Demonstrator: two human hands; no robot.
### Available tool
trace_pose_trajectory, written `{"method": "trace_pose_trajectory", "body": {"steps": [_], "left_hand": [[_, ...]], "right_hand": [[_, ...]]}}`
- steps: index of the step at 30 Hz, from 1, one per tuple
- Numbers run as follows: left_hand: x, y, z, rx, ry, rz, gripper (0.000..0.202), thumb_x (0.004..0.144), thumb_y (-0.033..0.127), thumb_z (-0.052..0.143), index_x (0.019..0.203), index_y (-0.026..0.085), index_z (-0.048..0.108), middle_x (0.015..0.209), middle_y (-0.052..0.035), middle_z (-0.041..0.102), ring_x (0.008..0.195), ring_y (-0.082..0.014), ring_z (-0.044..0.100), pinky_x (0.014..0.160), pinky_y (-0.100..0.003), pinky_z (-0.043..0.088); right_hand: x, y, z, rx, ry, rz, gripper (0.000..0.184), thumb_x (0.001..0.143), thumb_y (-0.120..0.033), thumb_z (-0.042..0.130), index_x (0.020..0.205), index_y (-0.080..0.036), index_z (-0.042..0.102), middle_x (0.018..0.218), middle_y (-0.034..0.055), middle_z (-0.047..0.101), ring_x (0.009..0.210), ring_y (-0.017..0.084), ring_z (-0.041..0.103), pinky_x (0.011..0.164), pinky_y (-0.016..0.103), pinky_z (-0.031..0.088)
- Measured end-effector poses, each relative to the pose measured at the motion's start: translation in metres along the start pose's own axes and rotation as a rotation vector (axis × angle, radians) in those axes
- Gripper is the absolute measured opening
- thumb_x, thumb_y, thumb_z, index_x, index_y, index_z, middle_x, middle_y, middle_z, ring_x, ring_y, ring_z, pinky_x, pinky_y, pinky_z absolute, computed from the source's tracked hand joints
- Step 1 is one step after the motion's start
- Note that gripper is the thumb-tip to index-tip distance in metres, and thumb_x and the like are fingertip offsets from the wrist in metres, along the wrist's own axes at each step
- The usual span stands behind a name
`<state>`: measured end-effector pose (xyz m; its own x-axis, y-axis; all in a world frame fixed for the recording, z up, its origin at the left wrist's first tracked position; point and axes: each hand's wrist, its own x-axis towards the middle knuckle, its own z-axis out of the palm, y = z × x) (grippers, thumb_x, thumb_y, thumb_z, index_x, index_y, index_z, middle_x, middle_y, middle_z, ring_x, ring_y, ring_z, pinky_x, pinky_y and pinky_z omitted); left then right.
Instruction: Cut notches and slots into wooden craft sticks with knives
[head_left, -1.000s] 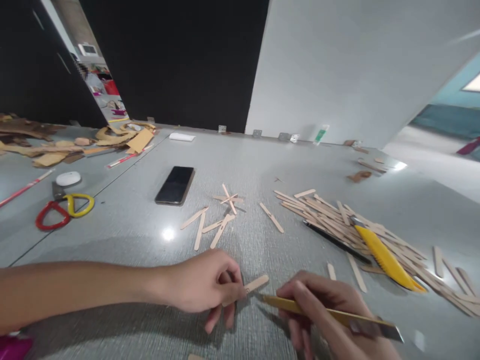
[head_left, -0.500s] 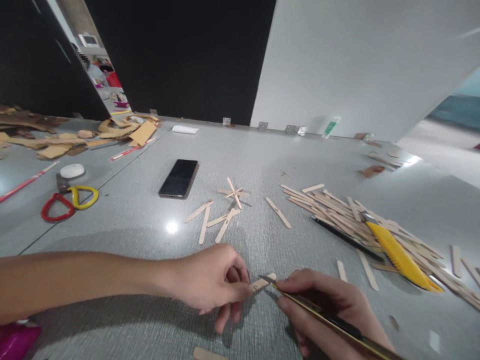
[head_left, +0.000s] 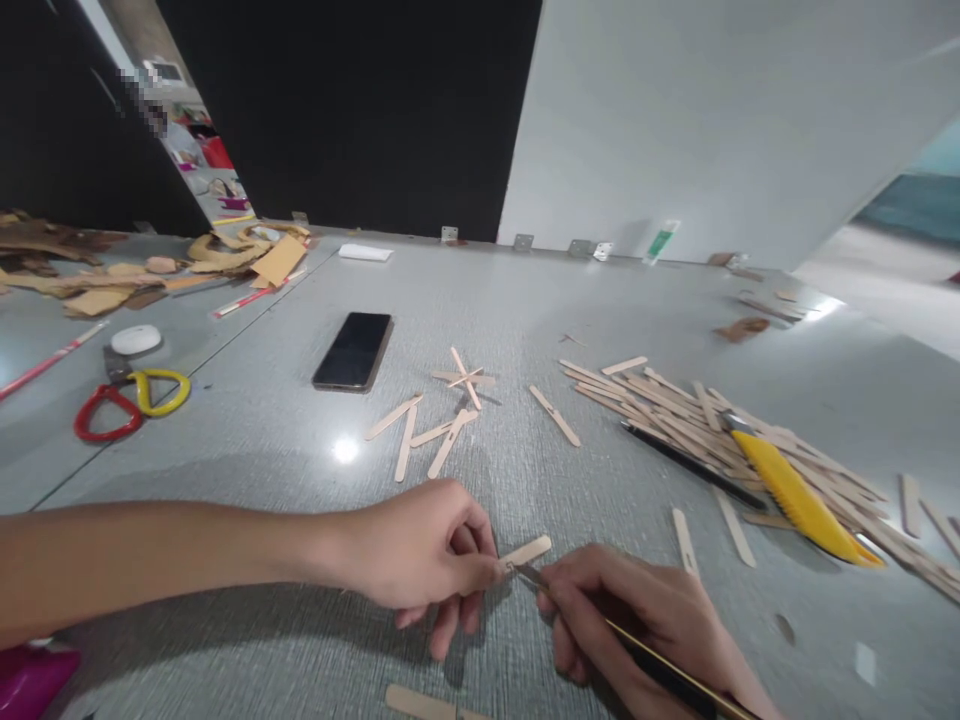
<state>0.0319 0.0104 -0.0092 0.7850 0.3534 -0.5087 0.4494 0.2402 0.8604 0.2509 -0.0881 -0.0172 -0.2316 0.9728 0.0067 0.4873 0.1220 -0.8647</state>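
the left forearm (head_left: 165, 565) lies bare across the lower frame from the left edge, running almost level to the wrist. the left hand (head_left: 420, 550) is knuckles up, thumb and forefinger pinched tight at its right-hand tip, the other fingers (head_left: 448, 632) curled under and pointing down. the right hand (head_left: 637, 615) comes in from the bottom right corner, bunched in a pen-like grip, its fingertips just beside the left thumb.

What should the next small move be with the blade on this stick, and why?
Probably press the knife tip across the stick, cutting away from the left hand: the right hand has the tip resting on it right beside that hand's pinch.
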Motion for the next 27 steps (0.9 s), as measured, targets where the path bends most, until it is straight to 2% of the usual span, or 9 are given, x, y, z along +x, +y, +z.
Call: {"method": "trace_pose_trajectory", "body": {"steps": [4,7,11,14,18,22,27], "left_hand": [[0.000,0.000,0.000,0.000,0.006,0.015,0.021,0.104,0.027,0.053,0.086,0.016,0.056,0.065,0.0028,0.067,0.038,-0.0056,0.056,0.032,-0.013,0.037],[0.000,0.000,0.000,-0.003,0.012,0.015,0.020,0.104,0.027,0.053,0.087,0.017,0.056,0.065,0.0031,0.067,0.038,-0.0055,0.056,0.031,-0.013,0.037],[0.000,0.000,0.000,0.013,0.015,0.014,0.021,0.104,0.026,0.052,0.085,0.017,0.055,0.065,0.0031,0.066,0.038,-0.0053,0.055,0.031,-0.013,0.036],[0.001,-0.002,0.000,0.025,0.014,0.026,0.021,0.104,0.026,0.050,0.085,0.017,0.054,0.064,0.0026,0.066,0.039,-0.0061,0.056,0.031,-0.013,0.037],[0.001,-0.004,0.001,0.043,0.014,0.050,0.022,0.104,0.026,0.050,0.085,0.017,0.055,0.064,0.0023,0.065,0.039,-0.0066,0.056,0.030,-0.012,0.037],[0.002,-0.008,0.003,-0.011,0.020,0.046,0.022,0.105,0.027,0.050,0.085,0.018,0.053,0.060,0.0031,0.063,0.037,-0.0090,0.057,0.032,-0.016,0.045],[0.004,-0.015,0.006,-0.081,0.022,0.045,0.023,0.106,0.029,0.049,0.086,0.017,0.053,0.057,0.0023,0.062,0.039,-0.0110,0.060,0.036,-0.018,0.050]], "right_hand": [[-0.001,-0.003,0.003,0.026,0.043,0.038,0.029,0.108,-0.031,0.050,0.084,-0.023,0.063,0.061,-0.0025,0.069,0.050,0.009,0.062,0.053,0.019,0.050],[-0.001,-0.003,0.003,0.027,0.024,0.027,0.029,0.108,-0.031,0.049,0.084,-0.022,0.063,0.062,-0.0020,0.069,0.051,0.009,0.062,0.054,0.020,0.050],[0.000,0.001,0.002,-0.001,-0.002,0.050,0.031,0.108,-0.036,0.048,0.085,-0.023,0.062,0.062,-0.0021,0.068,0.051,0.010,0.060,0.052,0.021,0.047],[-0.001,0.002,0.003,-0.074,-0.001,0.049,0.034,0.110,-0.040,0.045,0.083,-0.024,0.059,0.057,-0.0047,0.061,0.049,0.010,0.054,0.050,0.022,0.042],[-0.002,0.001,0.006,-0.195,-0.001,-0.016,0.033,0.111,-0.033,0.041,0.083,-0.024,0.054,0.058,-0.0071,0.051,0.048,0.009,0.048,0.052,0.025,0.039],[0.000,0.001,0.005,-0.242,-0.029,-0.114,0.033,0.112,-0.029,0.038,0.081,-0.025,0.049,0.061,-0.0070,0.046,0.051,0.010,0.042,0.052,0.027,0.033],[0.001,-0.003,-0.004,-0.265,-0.135,-0.129,0.030,0.112,-0.028,0.038,0.085,-0.026,0.049,0.068,-0.0046,0.054,0.055,0.012,0.045,0.053,0.025,0.038]]}}
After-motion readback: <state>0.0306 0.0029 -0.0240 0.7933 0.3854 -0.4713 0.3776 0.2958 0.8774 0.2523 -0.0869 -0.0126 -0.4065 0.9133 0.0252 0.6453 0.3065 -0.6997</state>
